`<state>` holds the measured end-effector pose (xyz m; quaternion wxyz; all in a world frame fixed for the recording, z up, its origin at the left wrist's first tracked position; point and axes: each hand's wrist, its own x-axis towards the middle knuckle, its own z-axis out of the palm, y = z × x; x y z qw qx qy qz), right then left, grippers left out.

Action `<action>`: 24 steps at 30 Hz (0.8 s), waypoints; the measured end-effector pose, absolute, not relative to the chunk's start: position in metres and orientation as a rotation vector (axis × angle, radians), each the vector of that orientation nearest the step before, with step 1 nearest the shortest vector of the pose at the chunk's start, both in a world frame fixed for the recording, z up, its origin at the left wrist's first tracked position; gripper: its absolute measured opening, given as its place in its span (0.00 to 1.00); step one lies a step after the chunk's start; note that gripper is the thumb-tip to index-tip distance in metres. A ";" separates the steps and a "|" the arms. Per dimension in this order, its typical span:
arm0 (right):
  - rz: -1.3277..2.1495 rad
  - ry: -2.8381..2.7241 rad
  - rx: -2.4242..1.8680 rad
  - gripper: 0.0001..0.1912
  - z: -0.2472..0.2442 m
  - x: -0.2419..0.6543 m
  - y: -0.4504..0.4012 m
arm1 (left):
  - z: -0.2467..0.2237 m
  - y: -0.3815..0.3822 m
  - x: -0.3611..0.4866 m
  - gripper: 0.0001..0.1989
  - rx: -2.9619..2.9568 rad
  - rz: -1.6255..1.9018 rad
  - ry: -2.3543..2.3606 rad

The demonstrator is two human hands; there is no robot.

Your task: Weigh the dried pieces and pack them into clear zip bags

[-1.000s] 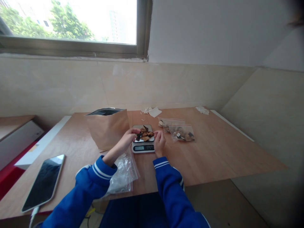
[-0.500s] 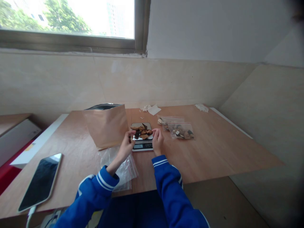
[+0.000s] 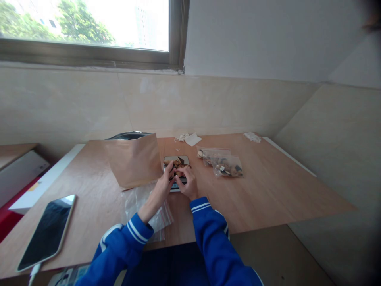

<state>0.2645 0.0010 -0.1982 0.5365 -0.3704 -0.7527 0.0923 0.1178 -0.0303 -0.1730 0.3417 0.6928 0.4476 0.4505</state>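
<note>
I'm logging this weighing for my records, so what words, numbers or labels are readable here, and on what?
Nothing can be read: the display of the digital kitchen scale is mostly hidden by the right hand and too small to read; the phone screen is dark; the kraft paper bag and small zip bags show no legible print.

A smartphone point(image 3: 46, 232) with cable point(image 3: 34, 271) on the plywood tabletop point(image 3: 282, 186), crumpled tissue point(image 3: 253, 137) by the wall point(image 3: 208, 103), window point(image 3: 89, 28) above.
</note>
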 end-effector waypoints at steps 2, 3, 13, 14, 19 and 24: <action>0.194 -1.783 -0.884 0.08 -0.199 0.263 0.001 | -0.172 -0.030 0.119 0.32 1.818 1.152 1.192; 0.183 -1.777 -0.885 0.07 -0.200 0.262 0.002 | -0.172 -0.029 0.120 0.32 1.827 1.146 1.213; 0.224 -1.433 -1.027 0.08 -0.206 0.267 0.011 | -0.189 -0.029 0.121 0.24 2.053 1.320 1.388; 0.216 -1.348 -1.065 0.10 -0.206 0.270 0.015 | -0.188 -0.031 0.118 0.21 2.076 1.344 1.427; 0.236 -1.207 -1.210 0.16 -0.208 0.286 0.035 | -0.181 -0.033 0.095 0.15 2.309 1.302 1.645; 0.201 -1.315 -1.322 0.18 -0.216 0.293 0.048 | -0.176 -0.029 0.083 0.17 2.524 1.031 1.823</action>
